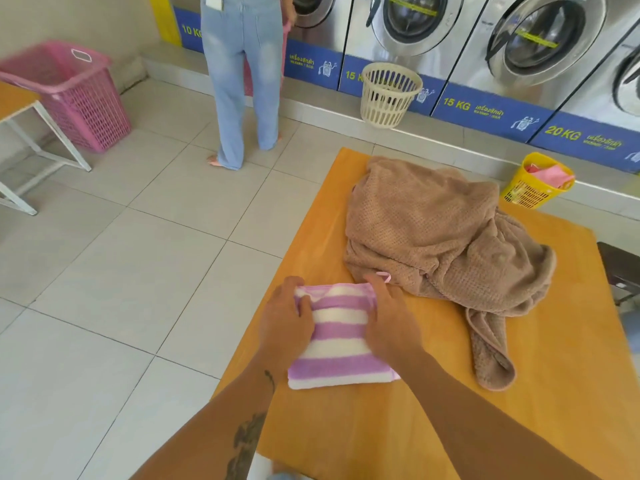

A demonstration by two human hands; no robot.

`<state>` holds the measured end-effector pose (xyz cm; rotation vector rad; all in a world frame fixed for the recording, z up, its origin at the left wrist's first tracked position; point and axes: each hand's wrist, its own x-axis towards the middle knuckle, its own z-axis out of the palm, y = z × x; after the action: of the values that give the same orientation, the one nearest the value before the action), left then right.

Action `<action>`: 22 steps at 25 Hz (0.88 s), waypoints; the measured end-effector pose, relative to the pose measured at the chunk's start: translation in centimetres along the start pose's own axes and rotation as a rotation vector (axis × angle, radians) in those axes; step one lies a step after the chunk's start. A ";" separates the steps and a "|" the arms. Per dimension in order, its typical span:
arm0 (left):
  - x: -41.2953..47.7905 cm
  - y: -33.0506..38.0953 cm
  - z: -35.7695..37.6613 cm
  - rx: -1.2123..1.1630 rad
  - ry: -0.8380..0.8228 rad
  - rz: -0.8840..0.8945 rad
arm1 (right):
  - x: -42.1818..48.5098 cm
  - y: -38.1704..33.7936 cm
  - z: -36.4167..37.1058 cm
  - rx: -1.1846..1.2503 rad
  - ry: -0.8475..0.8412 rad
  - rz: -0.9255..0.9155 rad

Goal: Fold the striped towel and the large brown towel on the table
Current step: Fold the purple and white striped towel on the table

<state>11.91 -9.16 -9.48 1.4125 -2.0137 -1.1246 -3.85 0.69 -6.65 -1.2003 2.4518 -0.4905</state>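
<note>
A single wide-angle view from the wearer's head looks forward and steeply down. Both forearms reach in from the bottom edge, close to the lens. The tabletop (415, 427) fills the lower right, its near edge out of frame. Beyond its far edge, tiled floor (121, 254) runs to washing machines (415, 26), bowed by the lens.

Both hands, left hand (289, 311) and right hand (389, 320), press the folded striped towel (341, 344) beside the crumpled brown towel (436, 230).
</note>
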 end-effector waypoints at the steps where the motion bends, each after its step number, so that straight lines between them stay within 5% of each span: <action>1: 0.3 0.1 0.2 0.037 0.009 -0.018 | -0.2 0.3 0.5 -0.057 -0.027 0.010; 8: 1.0 1.5 0.3 0.096 0.092 -0.145 | -0.5 1.0 0.4 -0.224 -0.112 0.063; 12: -2.0 0.6 -0.5 0.299 0.026 0.106 | -2.6 1.3 -0.2 -0.002 -0.052 0.038; 17: -6.8 0.4 0.5 0.471 -0.125 0.009 | -5.5 1.7 0.6 0.334 -0.102 0.202; 19: -8.0 0.7 1.7 0.398 -0.156 0.012 | -5.9 1.2 0.8 0.463 -0.165 0.240; 22: -8.1 2.0 2.5 -0.013 -0.175 -0.026 | -6.6 1.8 0.1 0.730 -0.153 0.282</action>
<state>12.06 -0.54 -8.50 1.3800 -2.1069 -1.3108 -1.23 7.04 -6.38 -0.5556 1.9752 -1.0383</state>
